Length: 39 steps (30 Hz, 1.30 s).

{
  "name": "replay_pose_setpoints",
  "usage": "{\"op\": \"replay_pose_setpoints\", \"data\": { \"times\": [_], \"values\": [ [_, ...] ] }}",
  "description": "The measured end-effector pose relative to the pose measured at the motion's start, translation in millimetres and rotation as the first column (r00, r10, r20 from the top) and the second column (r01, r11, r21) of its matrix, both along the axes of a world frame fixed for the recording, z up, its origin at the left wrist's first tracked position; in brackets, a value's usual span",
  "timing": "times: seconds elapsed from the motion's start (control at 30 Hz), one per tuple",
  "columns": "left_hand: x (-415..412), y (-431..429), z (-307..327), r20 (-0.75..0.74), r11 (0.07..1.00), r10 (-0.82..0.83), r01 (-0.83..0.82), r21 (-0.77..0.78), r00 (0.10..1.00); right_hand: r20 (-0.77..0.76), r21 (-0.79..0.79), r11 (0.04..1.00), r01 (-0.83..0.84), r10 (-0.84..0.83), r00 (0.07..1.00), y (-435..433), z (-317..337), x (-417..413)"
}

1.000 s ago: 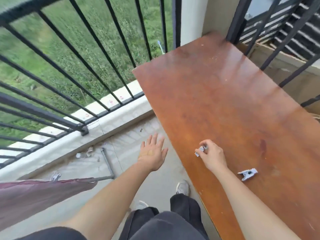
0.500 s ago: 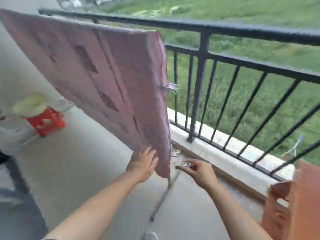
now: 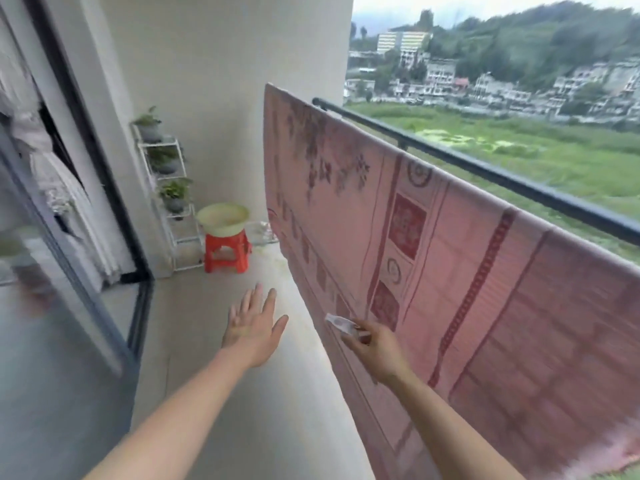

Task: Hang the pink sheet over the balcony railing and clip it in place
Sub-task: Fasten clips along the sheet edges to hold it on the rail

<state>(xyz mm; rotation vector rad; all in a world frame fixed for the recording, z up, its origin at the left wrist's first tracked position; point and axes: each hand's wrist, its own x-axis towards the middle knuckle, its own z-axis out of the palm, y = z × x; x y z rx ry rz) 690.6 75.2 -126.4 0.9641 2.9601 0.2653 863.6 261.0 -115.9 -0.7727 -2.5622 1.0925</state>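
A: Where does it stand?

B: The pink patterned cotton sheet (image 3: 450, 258) is draped over the black metal balcony railing (image 3: 519, 183), its near face hanging down on the right of the scene. The right hand (image 3: 372, 344) has its fingers pinched around a small pale grey clip (image 3: 337, 322), right at the sheet's lower edge. The left hand (image 3: 254, 327) is spread flat with fingers apart, holding nothing, out over the bare floor to the left

A: What could spoil it?

B: I'd say wind. The cloth looks to be billowing in from the rail, and I can't see any clip along the top. A gust could drag it over the far side. The clip is small too; a loose pinch and it drops

A: And the orange plastic stool (image 3: 227, 252) with the pale yellow basin (image 3: 222, 220)?

B: Far corner, well apart from everything, no danger there
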Motion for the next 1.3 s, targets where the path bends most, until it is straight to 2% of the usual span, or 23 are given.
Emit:
{"op": "replay_pose_setpoints", "data": {
  "times": [0.13, 0.37, 0.6, 0.77, 0.97, 1.13, 1.3],
  "values": [
    [-63, 1, 23, -0.068, 0.993, 0.088, -0.082, 0.083, 0.994, -0.151, -0.002, 0.998, -0.067, 0.066, 0.986, 10, 14, -100],
    [-210, 32, 15, -0.122, 0.986, 0.162, -0.155, 0.069, 0.979, -0.297, -0.194, 0.976, -0.102, 0.041, 0.954, 46, -21, -295],
    [-375, 97, 28, -0.084, 0.972, 0.233, -0.233, 0.011, 0.969, -0.308, -0.251, 0.955, -0.161, 0.079, 0.948, 114, -21, -491],
    [-475, 115, 43, -0.078, 0.959, 0.282, -0.277, 0.064, 0.956, -0.326, -0.26, 0.949, -0.18, 0.09, 0.941, 142, 0, -607],
    [-623, 122, 28, -0.071, 0.951, 0.303, -0.298, 0.078, 0.95, -0.314, -0.247, 0.942, -0.228, 0.145, 0.938, 150, -10, -756],
    [-770, 130, 11, -0.03, 0.958, 0.281, -0.278, 0.073, 0.959, -0.305, -0.268, 0.954, -0.136, 0.05, 0.951, 160, -15, -892],
    [-901, 151, 31, -0.011, 0.982, 0.18, -0.179, 0.064, 0.984, -0.276, -0.284, 0.959, 0.001, -0.082, 0.958, 189, 3, -995]
  ]
}}
